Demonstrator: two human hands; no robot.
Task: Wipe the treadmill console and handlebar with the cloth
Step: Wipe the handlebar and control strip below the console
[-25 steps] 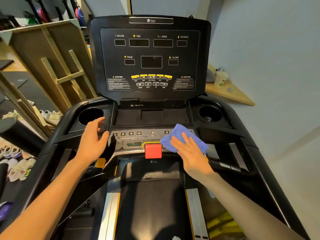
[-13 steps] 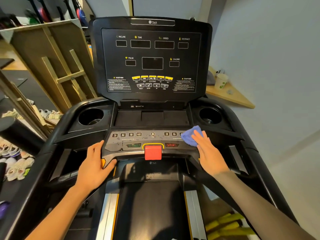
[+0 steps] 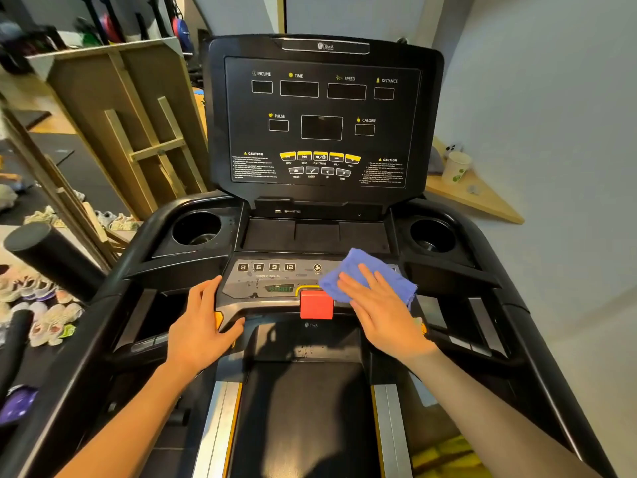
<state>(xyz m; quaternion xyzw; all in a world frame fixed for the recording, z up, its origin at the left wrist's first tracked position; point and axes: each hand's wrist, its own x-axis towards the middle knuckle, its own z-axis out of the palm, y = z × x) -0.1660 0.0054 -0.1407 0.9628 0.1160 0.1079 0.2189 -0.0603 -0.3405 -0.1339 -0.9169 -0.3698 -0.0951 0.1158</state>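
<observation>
A black treadmill console [image 3: 320, 122] stands upright ahead of me, with a grey button panel [image 3: 262, 281] below it. My right hand [image 3: 382, 308] lies flat on a blue cloth [image 3: 358, 270], pressing it onto the right half of that panel, just right of the red stop button [image 3: 316, 305]. The cloth hides the panel's right-hand buttons. My left hand [image 3: 200, 326] grips the left end of the grey panel at the handlebar [image 3: 138, 350], thumb under its lower edge.
Cup holders [image 3: 196, 227] [image 3: 432, 234] sit on either side of a shallow tray [image 3: 315, 234]. The running belt [image 3: 303, 419] lies below. A wooden frame [image 3: 138, 132] and several shoes [image 3: 44, 322] are on the left. A paper cup [image 3: 455, 167] stands on a corner shelf at right.
My right hand has slid the cloth leftward from the panel's right end to beside the red button. My left hand has kept its grip on the panel's left end.
</observation>
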